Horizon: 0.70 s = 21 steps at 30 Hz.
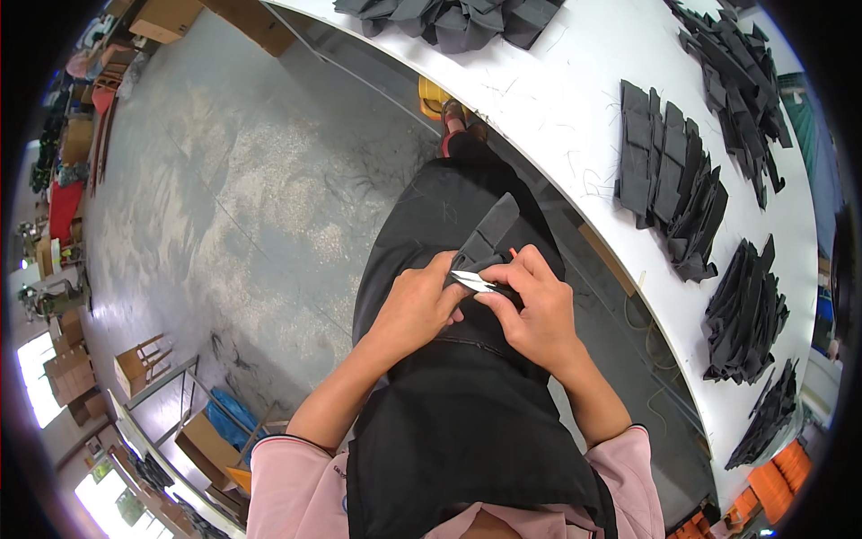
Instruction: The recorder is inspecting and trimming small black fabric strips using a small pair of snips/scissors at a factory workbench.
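Note:
Over my lap, my left hand [411, 307] pinches the lower end of a flat, dark grey fabric strip [492, 226]. The strip points up and away to the right, with seams or folds across it. Closed in my right hand [541, 310] is a pair of small thread snips [470, 281]. Their pale metal blades lie against the strip's near end, beside my left fingertips. My right fingers hide most of the snips' handle, and a small red bit shows above them. A black apron [476, 409] lies beneath both hands.
A white curved table [575, 108] runs along my right. On it lie several dark fabric stacks, including a fanned row [669, 175] and a bundle [745, 310]. Grey floor spreads to my left, with a wooden stool [142, 364] and cardboard boxes [67, 373] farther off.

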Tool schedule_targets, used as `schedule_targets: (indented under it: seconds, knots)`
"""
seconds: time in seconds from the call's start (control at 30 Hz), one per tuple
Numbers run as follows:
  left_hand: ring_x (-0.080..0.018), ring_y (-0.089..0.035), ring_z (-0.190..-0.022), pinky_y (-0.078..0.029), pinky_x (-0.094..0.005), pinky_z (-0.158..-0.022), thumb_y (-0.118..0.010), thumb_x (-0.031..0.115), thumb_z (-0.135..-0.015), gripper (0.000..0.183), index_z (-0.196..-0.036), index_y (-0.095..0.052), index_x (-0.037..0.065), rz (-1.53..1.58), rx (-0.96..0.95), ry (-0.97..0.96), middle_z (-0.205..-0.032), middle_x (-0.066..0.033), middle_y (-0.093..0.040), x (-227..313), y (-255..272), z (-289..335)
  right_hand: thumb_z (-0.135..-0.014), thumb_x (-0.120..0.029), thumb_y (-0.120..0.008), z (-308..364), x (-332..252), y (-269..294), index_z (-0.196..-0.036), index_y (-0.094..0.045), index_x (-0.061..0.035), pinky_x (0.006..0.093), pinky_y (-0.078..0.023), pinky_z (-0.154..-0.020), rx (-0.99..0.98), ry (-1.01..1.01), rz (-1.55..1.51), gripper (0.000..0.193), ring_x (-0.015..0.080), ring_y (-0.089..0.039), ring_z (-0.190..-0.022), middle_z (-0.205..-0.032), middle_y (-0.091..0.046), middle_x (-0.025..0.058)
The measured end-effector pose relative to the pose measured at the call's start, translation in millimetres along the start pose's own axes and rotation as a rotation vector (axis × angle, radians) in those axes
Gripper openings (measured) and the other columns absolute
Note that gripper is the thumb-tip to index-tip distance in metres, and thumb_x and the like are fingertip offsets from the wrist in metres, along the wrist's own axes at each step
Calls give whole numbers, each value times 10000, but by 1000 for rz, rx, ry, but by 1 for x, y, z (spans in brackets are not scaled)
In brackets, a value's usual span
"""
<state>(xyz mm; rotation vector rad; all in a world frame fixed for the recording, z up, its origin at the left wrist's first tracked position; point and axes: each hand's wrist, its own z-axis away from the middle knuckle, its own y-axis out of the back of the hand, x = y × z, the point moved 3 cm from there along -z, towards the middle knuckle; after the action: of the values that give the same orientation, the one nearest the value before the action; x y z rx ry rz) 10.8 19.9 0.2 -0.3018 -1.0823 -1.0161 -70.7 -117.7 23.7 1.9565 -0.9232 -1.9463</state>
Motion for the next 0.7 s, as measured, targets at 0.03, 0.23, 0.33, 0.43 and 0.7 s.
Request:
schedule_targets:
  seconds: [0.03, 0.23, 0.33, 0.43, 0.7]
  knots:
    - [-227, -669, -596, -510, -328, -570, -576, 113, -887, 271, -1115, -531, -26, 0, -1, -1, -695, -141, -659, 0, 0, 0, -746, -106, -716, 0, -1, -1, -897, -631, -64, 320, -437, -506, -19, 14, 41, 178, 232, -566, -580, -816, -514, 54]
    - [-176, -671, -606, -518, -295, -561, -555, 56, -879, 298, -1162, -518, -31, -87, 8, 33, -727, -126, -668, 1, 3, 0, -737, -95, -718, 2, -12, 4, -886, -620, -66, 333, -429, -496, 73, 24, 104, 180, 238, -573, -582, -810, -501, 56]
    - [-187, -672, -600, -515, -296, -558, -560, 53, -871, 292, -1148, -526, -31, -123, 28, -11, -728, -130, -669, 0, 4, -1, -726, -93, -726, -1, -12, 1, -875, -610, -67, 331, -427, -490, 32, 30, 138, 191, 236, -575, -586, -821, -495, 56]
    - [-196, -674, -598, -515, -300, -557, -576, 63, -864, 289, -1134, -535, -30, -163, 31, 1, -718, -130, -671, 0, 3, -1, -707, -93, -739, -5, -15, 1, -859, -601, -67, 329, -425, -485, -59, 52, 225, 207, 230, -578, -593, -832, -487, 57]
    - [-192, -669, -573, -518, -301, -555, -580, 72, -861, 313, -1154, -533, -30, -229, 33, -16, -688, -135, -667, -3, 3, -1, -707, -86, -734, -2, -24, 8, -866, -596, -66, 331, -417, -485, -65, 25, 259, 211, 230, -568, -586, -833, -484, 60]
